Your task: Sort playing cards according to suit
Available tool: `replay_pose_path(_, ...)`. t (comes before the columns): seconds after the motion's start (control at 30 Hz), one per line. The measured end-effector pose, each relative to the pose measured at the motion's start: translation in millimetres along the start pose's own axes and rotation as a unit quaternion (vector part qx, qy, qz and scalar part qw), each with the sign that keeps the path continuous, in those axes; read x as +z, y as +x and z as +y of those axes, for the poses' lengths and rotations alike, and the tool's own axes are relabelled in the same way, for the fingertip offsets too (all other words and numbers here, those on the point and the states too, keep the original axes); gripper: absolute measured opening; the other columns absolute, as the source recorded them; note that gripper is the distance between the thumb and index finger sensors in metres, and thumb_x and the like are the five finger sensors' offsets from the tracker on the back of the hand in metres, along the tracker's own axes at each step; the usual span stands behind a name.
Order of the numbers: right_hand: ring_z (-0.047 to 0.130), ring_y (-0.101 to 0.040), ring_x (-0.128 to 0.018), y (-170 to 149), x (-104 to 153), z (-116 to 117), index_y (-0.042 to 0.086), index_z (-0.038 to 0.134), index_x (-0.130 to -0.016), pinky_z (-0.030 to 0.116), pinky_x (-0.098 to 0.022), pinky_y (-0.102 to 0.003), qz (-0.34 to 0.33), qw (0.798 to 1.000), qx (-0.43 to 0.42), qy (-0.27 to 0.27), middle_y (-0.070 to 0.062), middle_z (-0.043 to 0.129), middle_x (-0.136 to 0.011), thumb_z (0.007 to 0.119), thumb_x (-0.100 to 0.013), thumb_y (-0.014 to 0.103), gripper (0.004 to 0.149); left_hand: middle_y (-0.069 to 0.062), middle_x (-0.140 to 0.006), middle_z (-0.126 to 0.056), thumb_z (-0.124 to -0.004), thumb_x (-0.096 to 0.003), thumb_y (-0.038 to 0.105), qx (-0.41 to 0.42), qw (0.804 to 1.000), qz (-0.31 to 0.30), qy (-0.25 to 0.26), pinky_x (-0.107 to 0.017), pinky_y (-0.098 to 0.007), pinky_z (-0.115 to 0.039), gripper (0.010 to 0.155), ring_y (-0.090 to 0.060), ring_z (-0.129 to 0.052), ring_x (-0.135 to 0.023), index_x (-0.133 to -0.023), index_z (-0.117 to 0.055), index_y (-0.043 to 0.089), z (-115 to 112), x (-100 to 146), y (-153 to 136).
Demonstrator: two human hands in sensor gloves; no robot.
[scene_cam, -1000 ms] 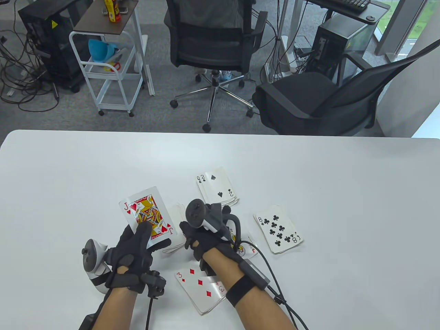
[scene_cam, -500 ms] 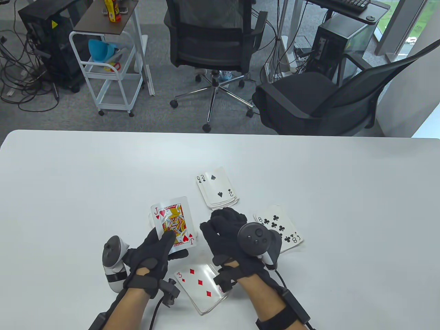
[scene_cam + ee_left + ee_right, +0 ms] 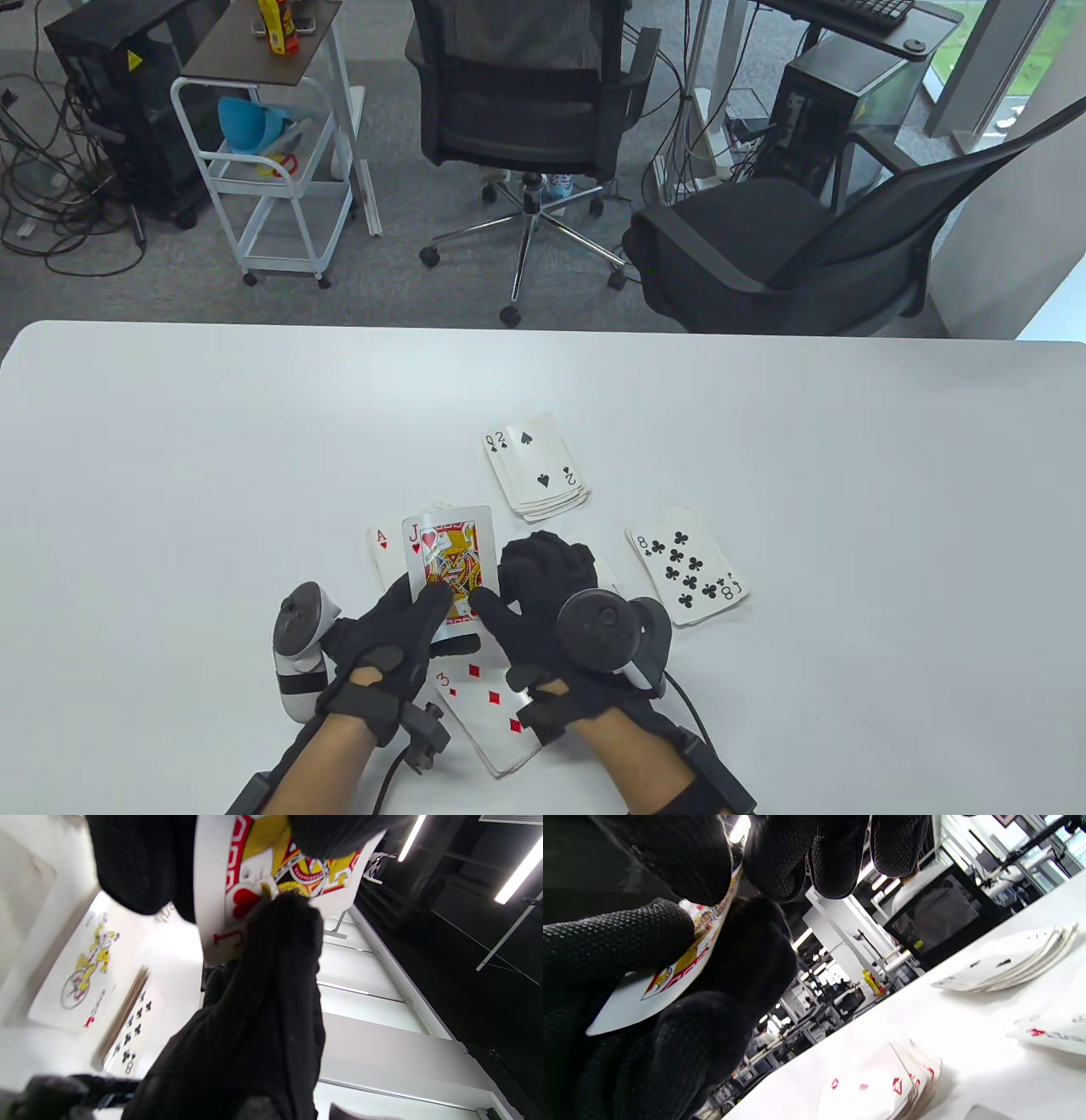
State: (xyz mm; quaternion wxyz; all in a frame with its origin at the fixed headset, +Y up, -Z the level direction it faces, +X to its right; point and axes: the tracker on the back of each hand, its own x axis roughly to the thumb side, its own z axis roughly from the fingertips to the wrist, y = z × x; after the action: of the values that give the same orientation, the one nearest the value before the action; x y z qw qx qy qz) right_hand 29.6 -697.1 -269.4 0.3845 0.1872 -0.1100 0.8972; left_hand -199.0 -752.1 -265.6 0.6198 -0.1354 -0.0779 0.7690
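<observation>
Red jack of hearts point(image 3: 450, 560) pinched between left hand point(image 3: 392, 632) and right hand point(image 3: 543, 607), above surface point(image 3: 212, 441).
Needed passing to right, left grip released cleanly, then laid on ace-topped hearts pile point(image 3: 382, 548), not 3 of diamonds pile point(image 3: 488, 709).

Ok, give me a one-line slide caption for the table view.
Both hands, left hand and right hand, pinch the jack of hearts among spade, club and diamond piles.
</observation>
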Motion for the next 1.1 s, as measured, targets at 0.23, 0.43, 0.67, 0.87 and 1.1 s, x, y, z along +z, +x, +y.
replay_pose_path(0.23,0.055,-0.049,-0.101,4.6,2.5,0.3,0.014,0.080,-0.082,0.034,-0.068,-0.075,-0.009,1.000,0.005,-0.014,-0.014,0.068,-0.101,0.082,-0.054,0.040,0.039,-0.004,-0.103,-0.078,-0.069,-0.0565,0.043,0.002,0.999,-0.036,0.002,-0.057,-0.044,-0.087,0.052,-0.031,-0.089,-0.088,-0.104,-0.062,0.025,-1.0,-0.1,3.7)
replay_pose_path(0.43,0.054,-0.049,-0.101,1.1,1.5,-7.2,0.012,0.081,-0.082,0.034,-0.068,-0.075,0.006,0.999,-0.035,-0.021,-0.014,0.067,-0.101,0.082,-0.054,0.037,0.038,-0.004,-0.102,-0.078,-0.070,-0.0564,0.044,0.007,0.999,-0.052,0.001,-0.057,-0.045,-0.087,0.052,-0.031,-0.089,-0.087,-0.104,-0.062,0.024,-2.2,2.1,10.3)
replay_pose_path(0.67,0.056,-0.048,-0.101,-6.5,-1.3,-10.9,0.010,0.080,-0.083,0.035,-0.068,-0.075,0.026,0.997,-0.057,-0.037,-0.015,0.068,-0.100,0.082,-0.054,0.036,0.039,-0.003,-0.100,-0.081,-0.071,-0.0563,0.043,0.013,0.998,-0.058,0.027,-0.056,-0.044,-0.088,0.051,-0.030,-0.091,-0.085,-0.103,-0.065,0.023,8.7,2.4,16.0)
replay_pose_path(0.87,0.056,-0.048,-0.101,-6.2,-1.6,-9.3,0.012,0.078,-0.085,0.036,-0.069,-0.075,0.015,0.997,-0.073,-0.035,-0.014,0.067,-0.101,0.085,-0.053,0.038,0.042,0.001,-0.093,-0.091,-0.078,-0.0546,0.041,-0.003,0.997,-0.057,0.057,-0.051,-0.041,-0.092,0.046,-0.026,-0.099,-0.078,-0.098,-0.074,0.026,14.0,4.2,19.3)
replay_pose_path(1.1,0.056,-0.048,-0.100,-24.1,-22.5,-21.1,0.012,0.081,-0.084,0.034,-0.068,-0.075,0.101,0.992,-0.060,-0.052,-0.014,0.069,-0.101,0.082,-0.055,0.037,0.038,-0.002,-0.100,-0.082,-0.074,-0.0555,0.048,0.050,0.991,-0.102,0.075,-0.056,-0.043,-0.088,0.053,-0.030,-0.091,-0.086,-0.102,-0.066,0.025,26.8,10.0,34.2)
